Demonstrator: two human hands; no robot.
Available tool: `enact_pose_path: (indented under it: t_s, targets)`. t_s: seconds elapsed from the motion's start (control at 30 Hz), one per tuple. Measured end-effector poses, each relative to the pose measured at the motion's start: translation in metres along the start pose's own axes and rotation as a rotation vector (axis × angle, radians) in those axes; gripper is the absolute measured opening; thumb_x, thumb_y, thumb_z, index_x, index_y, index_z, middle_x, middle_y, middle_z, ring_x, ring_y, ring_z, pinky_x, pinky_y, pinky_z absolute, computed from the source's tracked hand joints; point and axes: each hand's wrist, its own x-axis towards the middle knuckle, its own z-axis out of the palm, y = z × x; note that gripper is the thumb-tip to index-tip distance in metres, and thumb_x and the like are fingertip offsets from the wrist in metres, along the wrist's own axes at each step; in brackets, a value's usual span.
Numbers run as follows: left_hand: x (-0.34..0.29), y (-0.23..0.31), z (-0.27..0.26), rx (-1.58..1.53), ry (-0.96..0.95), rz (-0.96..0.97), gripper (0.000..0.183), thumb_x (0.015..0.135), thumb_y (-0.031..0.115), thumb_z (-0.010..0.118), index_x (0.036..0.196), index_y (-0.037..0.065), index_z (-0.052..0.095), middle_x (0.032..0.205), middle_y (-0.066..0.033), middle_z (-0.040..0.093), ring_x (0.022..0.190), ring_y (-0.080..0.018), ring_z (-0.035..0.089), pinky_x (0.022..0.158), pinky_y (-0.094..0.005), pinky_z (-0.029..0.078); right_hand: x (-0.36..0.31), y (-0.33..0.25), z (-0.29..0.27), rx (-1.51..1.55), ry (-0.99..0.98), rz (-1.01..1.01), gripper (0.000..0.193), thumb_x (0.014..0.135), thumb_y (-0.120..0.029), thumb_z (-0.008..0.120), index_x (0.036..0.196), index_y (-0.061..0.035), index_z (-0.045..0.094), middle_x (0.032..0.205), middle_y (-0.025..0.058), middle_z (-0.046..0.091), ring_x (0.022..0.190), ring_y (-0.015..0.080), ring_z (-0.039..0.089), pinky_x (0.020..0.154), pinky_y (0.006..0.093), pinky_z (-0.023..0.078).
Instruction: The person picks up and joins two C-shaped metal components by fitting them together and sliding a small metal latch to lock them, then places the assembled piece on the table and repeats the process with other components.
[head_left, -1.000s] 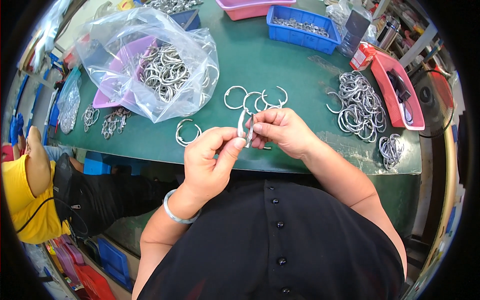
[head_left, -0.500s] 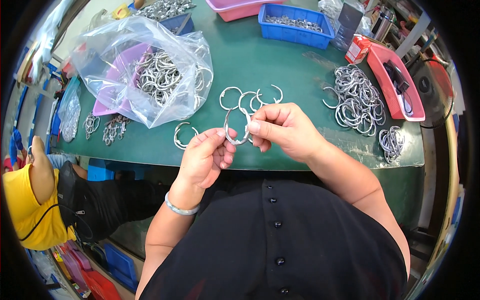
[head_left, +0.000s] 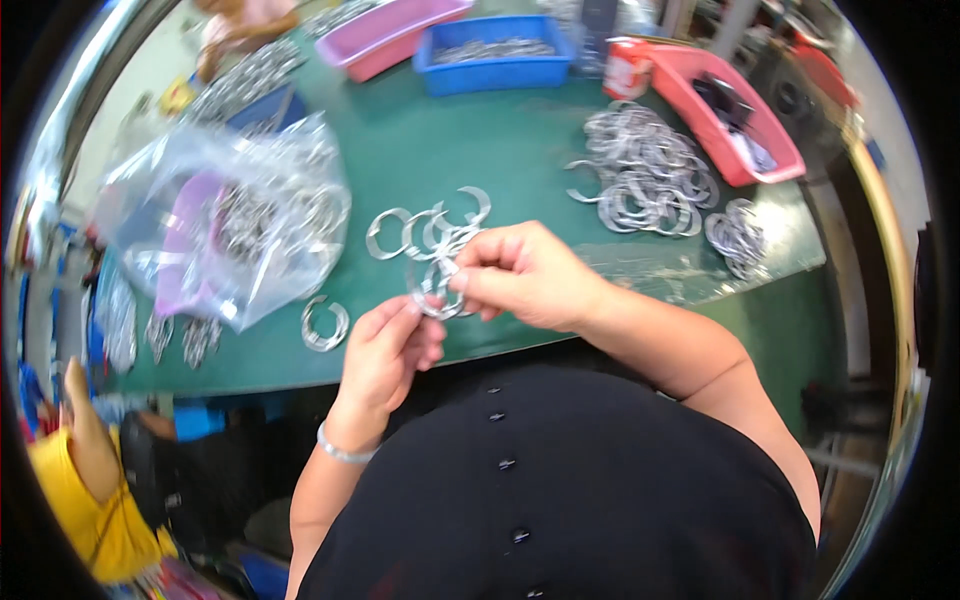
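Note:
Above the near edge of the green table, a silver metal ring [head_left: 437,314] is held upright between my two hands. My left hand [head_left: 385,350] pinches its lower left side with thumb and fingertips. The thumb and bent forefinger of my right hand [head_left: 525,280] close on its right side. Motion blur hides the ring's finer shape. Just beyond the hands lie several loose open rings [head_left: 388,234], partly overlapping one another. A single open ring [head_left: 325,325] rests on the table left of my left hand.
A clear plastic bag [head_left: 320,200] full of rings stands left. Ring piles [head_left: 645,170] lie right, beside a red-pink basket [head_left: 740,120]. A blue bin [head_left: 490,55] and pink bin [head_left: 385,40] stand at the back. Another person [head_left: 250,25] sits far left; a yellow-clothed person [head_left: 95,510] is near left.
My view has turned, so the table and its contents appear shifted left and tilted. A person at the far left has come into sight. Both hands still grip the ring.

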Motion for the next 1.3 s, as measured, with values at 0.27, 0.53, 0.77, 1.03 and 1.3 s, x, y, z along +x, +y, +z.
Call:
enact_pose_path:
  t_s: [0.27,0.53,0.77,1.03,1.3]
  targets:
    - [0.003,-0.013,0.007,0.302,0.061,0.15,0.02,0.087,0.012,0.046,0.099,0.0,0.057,0.072,-0.0027,0.056,0.056,-0.0076,0.05,0.05,-0.018,0.039,-0.1,-0.015,-0.114,-0.284,0.688,-0.042,0.014,0.08,-0.015,0.056,0.084,-0.0018,0.058,0.067,0.003,0.058,0.057,0.0075,0.054,0.051,0.0203,0.045]
    - [0.011,-0.02,-0.011,0.315,0.146,0.196,0.019,0.086,0.012,0.048,0.098,0.001,0.058,0.07,-0.0018,0.056,0.054,-0.0072,0.05,0.047,-0.0172,0.038,-0.19,-0.022,-0.217,-0.306,1.233,0.08,0.014,0.077,-0.014,0.052,0.076,-0.0015,0.058,0.056,0.0021,0.053,0.046,0.0068,0.046,0.041,0.02,0.035]
    - [0.004,-0.02,-0.02,0.342,0.211,0.218,0.019,0.086,0.01,0.049,0.099,-0.001,0.057,0.071,-0.0021,0.056,0.055,-0.007,0.05,0.049,-0.0176,0.038,-0.194,-0.005,-0.242,-1.259,1.457,0.09,0.024,0.075,-0.021,0.058,0.071,0.0024,0.058,0.058,0.0099,0.056,0.054,0.018,0.053,0.053,0.0319,0.043]
    - [-0.003,-0.025,-0.032,0.307,0.263,0.19,0.017,0.086,0.01,0.049,0.097,0.001,0.057,0.072,-0.0017,0.056,0.056,-0.0062,0.049,0.05,-0.0173,0.038,-0.055,0.006,-0.132,-1.088,0.565,-0.139,0.014,0.074,-0.014,0.057,0.08,-0.0015,0.059,0.073,0.0152,0.059,0.069,0.0279,0.058,0.062,0.0336,0.045]
    - [-0.019,-0.027,-0.04,0.296,0.285,0.176,0.018,0.086,0.01,0.048,0.099,0.0,0.056,0.073,-0.0012,0.056,0.058,-0.0053,0.049,0.052,-0.0164,0.038,0.051,0.04,-0.053,-1.264,0.06,-0.278,0.02,0.072,-0.013,0.058,0.092,-0.0091,0.058,0.087,0.0108,0.056,0.084,0.0286,0.055,0.071,0.0382,0.045]
